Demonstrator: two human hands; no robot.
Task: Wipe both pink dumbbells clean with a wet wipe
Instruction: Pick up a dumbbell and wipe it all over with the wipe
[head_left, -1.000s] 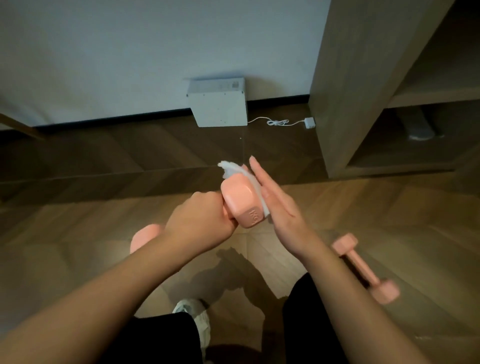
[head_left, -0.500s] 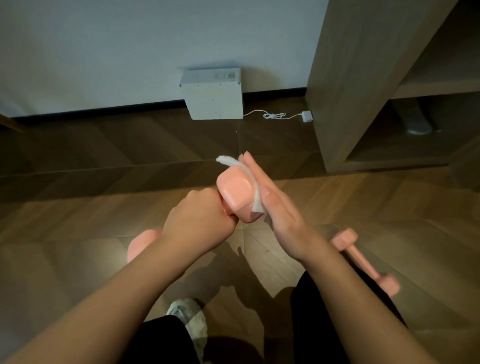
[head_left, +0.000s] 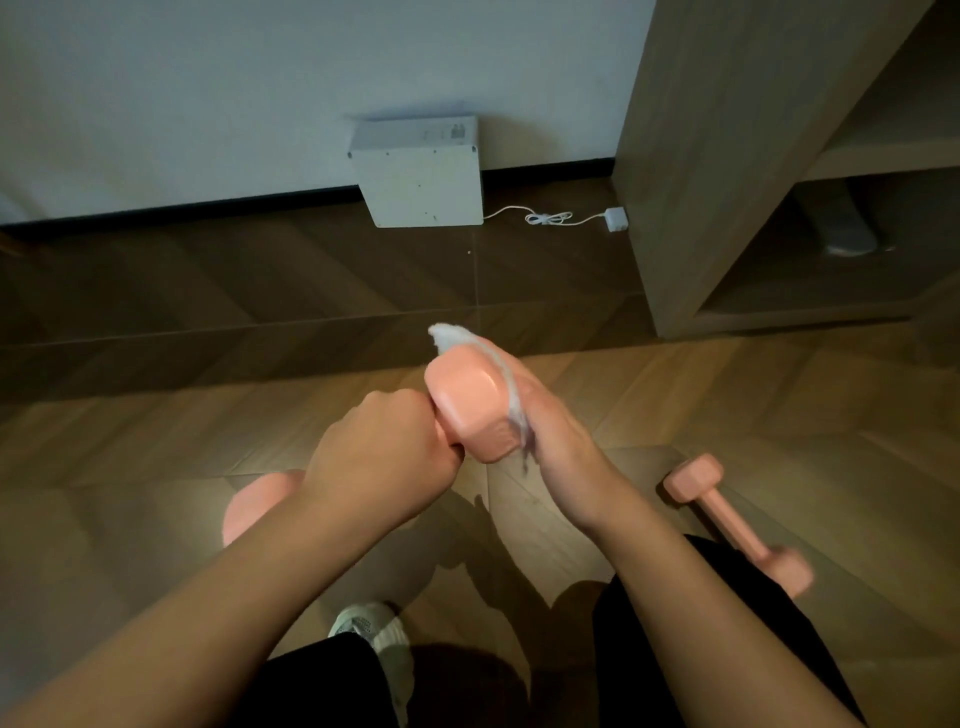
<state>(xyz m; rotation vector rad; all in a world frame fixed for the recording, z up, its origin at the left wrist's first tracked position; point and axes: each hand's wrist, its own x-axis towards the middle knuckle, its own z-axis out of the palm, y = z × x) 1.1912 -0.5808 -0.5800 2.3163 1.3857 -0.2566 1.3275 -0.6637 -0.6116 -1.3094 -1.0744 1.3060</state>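
Pink dumbbell (head_left: 470, 410) up off the floor, held out in front of the body between both hands! The left hand (head_left: 382, 452) is a closed fist wrapped round the handle, knuckles up, so the bar itself is hidden. The far head of the weight sticks out just right of that fist, and the near head peeks out lower left, past the wrist.

On the right side, the right hand (head_left: 556, 431) lies flat against that far head, fingers straight and together, pointing away. The wet wipe (head_left: 511, 395) is sandwiched between palm and weight, and a bunched white corner pokes out beyond the fingertips at the far edge.

The second dumbbell (head_left: 727, 519) lies on the wooden floor (head_left: 156, 441) to the right, near the right forearm and untouched by either hand.

Farther off, a white box (head_left: 421, 176) leans against the wall, with a white cable (head_left: 545, 218) trailing to its right towards a wooden shelf unit (head_left: 701, 156). A pale shoe (head_left: 363, 623) shows down between the arms.
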